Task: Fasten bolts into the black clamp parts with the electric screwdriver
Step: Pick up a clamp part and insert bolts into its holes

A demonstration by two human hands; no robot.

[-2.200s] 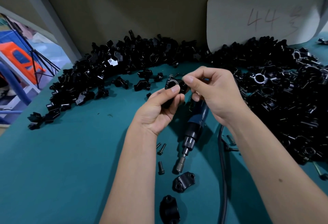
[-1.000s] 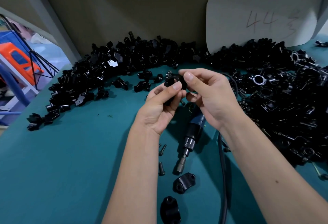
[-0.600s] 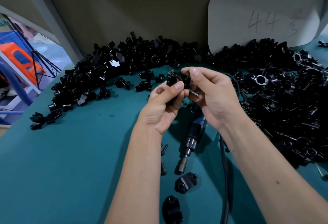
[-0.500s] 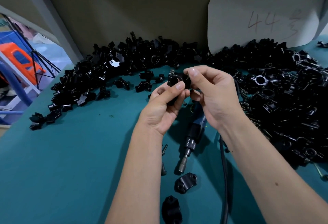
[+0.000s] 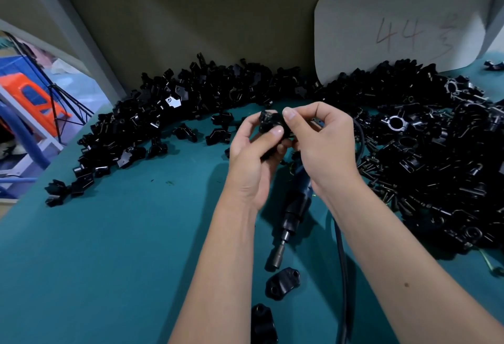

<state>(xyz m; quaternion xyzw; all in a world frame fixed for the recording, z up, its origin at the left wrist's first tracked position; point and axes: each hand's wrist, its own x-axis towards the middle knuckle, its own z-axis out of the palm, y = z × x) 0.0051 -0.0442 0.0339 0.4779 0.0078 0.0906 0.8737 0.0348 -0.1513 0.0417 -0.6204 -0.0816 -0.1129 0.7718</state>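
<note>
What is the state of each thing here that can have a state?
Left hand: grips the clamp part.
Right hand: pinches the same part.
Clamp part: held above the table.
Screwdriver: lying on the table, unheld.
Two clamp pieces: lying loose near its tip.

The fingers (image 5: 275, 132) hide most of the held clamp part (image 5: 268, 122); the screwdriver (image 5: 293, 207) handle sits behind the right hand (image 5: 324, 150).

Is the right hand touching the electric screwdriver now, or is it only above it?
Apart. In the head view, the right hand pinches the black clamp part together with the left hand, while the electric screwdriver lies on the table beneath.
</note>
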